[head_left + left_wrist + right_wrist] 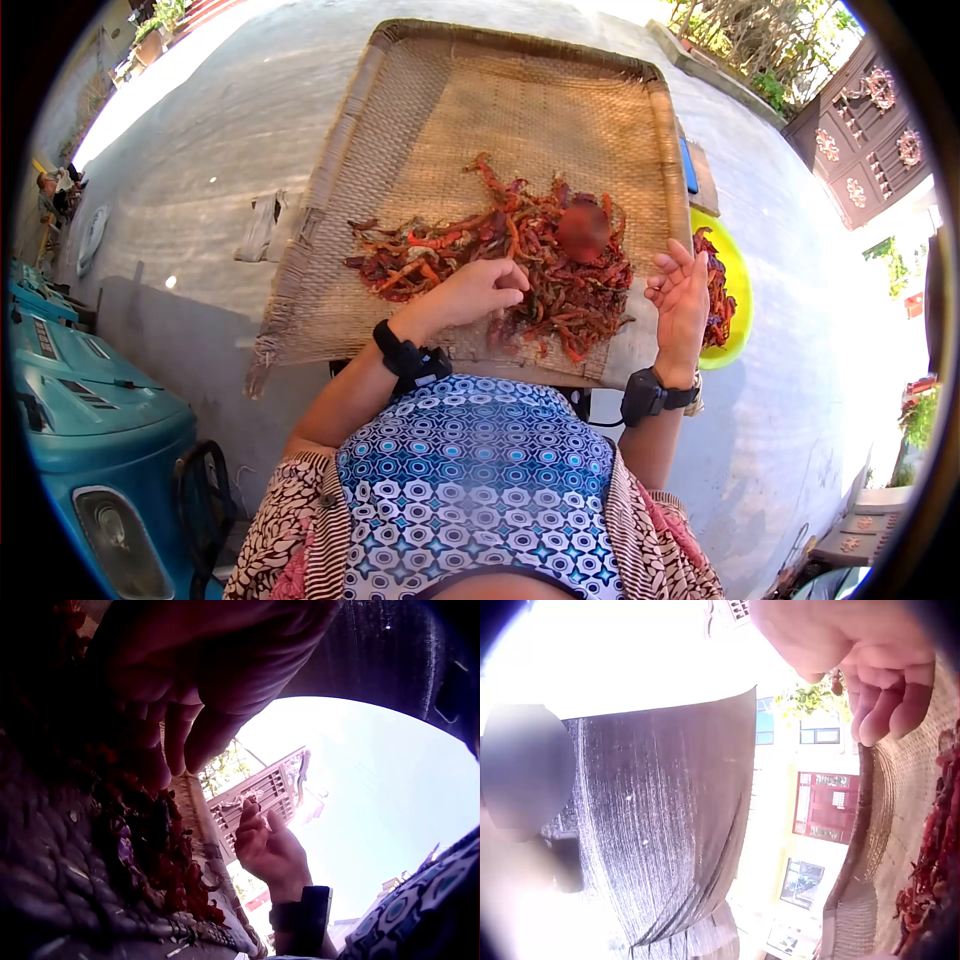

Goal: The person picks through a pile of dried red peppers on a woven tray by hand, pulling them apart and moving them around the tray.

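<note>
In the head view, dried red peppers (575,320) lie heaped on a woven tray (430,120). My left hand (470,292) is over the near side of the heap, fingers loosely bent down; in the left wrist view a gap separates the thumb of that hand (217,667) from its fingers, with no held thing showing. My right hand (682,305) is raised at the tray's right edge, beside a yellow basin (740,300) of peppers. The right wrist view shows a small reddish-brown piece (836,684) between the thumb and bent fingers of that hand (855,652).
A blue object (688,165) lies by the tray's right rim. Teal vehicle-like bodywork (110,420) and a dark chair frame (205,490) stand at the lower left. Concrete ground (190,190) surrounds the tray, with a planted border (740,60) at the upper right.
</note>
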Demonstrator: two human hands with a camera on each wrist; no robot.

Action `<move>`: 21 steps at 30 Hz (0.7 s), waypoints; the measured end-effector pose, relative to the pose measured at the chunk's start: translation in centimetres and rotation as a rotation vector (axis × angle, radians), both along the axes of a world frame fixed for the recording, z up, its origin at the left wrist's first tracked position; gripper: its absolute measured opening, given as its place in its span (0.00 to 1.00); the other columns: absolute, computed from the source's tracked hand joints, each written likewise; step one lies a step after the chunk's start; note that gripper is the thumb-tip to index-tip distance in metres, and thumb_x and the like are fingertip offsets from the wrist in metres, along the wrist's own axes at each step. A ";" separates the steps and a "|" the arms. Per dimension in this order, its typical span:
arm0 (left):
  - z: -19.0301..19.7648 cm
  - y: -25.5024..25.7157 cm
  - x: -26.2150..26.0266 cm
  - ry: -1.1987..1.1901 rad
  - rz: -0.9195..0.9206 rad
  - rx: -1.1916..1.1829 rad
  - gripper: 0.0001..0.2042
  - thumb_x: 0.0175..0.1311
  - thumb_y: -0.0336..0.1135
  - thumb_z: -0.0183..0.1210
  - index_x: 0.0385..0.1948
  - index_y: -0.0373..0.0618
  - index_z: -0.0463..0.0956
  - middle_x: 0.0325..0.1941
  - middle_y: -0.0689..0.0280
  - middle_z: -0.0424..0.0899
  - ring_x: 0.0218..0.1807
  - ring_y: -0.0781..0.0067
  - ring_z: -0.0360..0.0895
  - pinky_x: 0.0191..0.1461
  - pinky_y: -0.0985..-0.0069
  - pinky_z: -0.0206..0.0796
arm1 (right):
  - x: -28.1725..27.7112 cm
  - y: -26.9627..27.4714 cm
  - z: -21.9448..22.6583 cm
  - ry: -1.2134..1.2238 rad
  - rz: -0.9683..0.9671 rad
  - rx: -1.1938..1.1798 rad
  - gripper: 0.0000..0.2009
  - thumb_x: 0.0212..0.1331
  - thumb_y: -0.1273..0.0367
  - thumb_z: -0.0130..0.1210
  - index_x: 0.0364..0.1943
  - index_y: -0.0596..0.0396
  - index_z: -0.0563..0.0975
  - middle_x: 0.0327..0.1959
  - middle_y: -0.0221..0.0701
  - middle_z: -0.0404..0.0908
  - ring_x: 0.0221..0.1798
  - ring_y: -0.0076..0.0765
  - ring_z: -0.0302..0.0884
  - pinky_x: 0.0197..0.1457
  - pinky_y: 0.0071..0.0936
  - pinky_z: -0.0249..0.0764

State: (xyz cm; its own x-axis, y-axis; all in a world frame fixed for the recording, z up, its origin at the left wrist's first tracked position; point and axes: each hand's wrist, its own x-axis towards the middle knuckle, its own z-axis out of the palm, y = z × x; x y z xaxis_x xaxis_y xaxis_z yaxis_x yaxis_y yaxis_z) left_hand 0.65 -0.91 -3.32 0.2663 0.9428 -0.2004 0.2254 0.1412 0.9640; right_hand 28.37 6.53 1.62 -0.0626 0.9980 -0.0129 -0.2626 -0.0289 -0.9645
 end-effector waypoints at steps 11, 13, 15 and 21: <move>-0.6 0.2 -0.5 0.076 -0.090 -0.067 0.11 0.67 0.32 0.56 0.47 0.38 0.76 0.40 0.65 0.82 0.38 0.77 0.78 0.42 0.77 0.71 | -2.9 1.5 -4.1 -1.407 0.068 0.673 0.11 0.51 0.68 0.62 0.39 0.48 0.79 0.38 0.30 0.80 0.50 0.42 0.71 0.53 0.39 0.65; -1.0 0.2 -0.5 0.054 -0.086 -0.053 0.11 0.68 0.32 0.56 0.46 0.38 0.76 0.39 0.65 0.82 0.36 0.78 0.79 0.38 0.78 0.72 | -3.3 1.1 -3.4 -1.411 0.063 0.685 0.10 0.51 0.68 0.62 0.39 0.48 0.78 0.38 0.30 0.79 0.51 0.42 0.71 0.52 0.38 0.65; -0.9 0.3 -0.7 0.043 -0.073 -0.066 0.10 0.68 0.33 0.55 0.45 0.38 0.76 0.37 0.66 0.82 0.33 0.79 0.79 0.34 0.79 0.71 | -3.6 0.5 -2.9 -1.360 0.026 0.713 0.09 0.52 0.68 0.61 0.38 0.49 0.78 0.38 0.30 0.80 0.48 0.41 0.73 0.51 0.38 0.65; -1.4 0.4 -1.2 -0.032 -0.018 -0.118 0.11 0.68 0.37 0.56 0.45 0.41 0.76 0.34 0.66 0.82 0.28 0.79 0.79 0.28 0.80 0.70 | -4.1 0.1 -3.3 -1.034 -0.029 0.575 0.05 0.57 0.70 0.59 0.36 0.53 0.77 0.32 0.34 0.80 0.36 0.42 0.77 0.45 0.38 0.69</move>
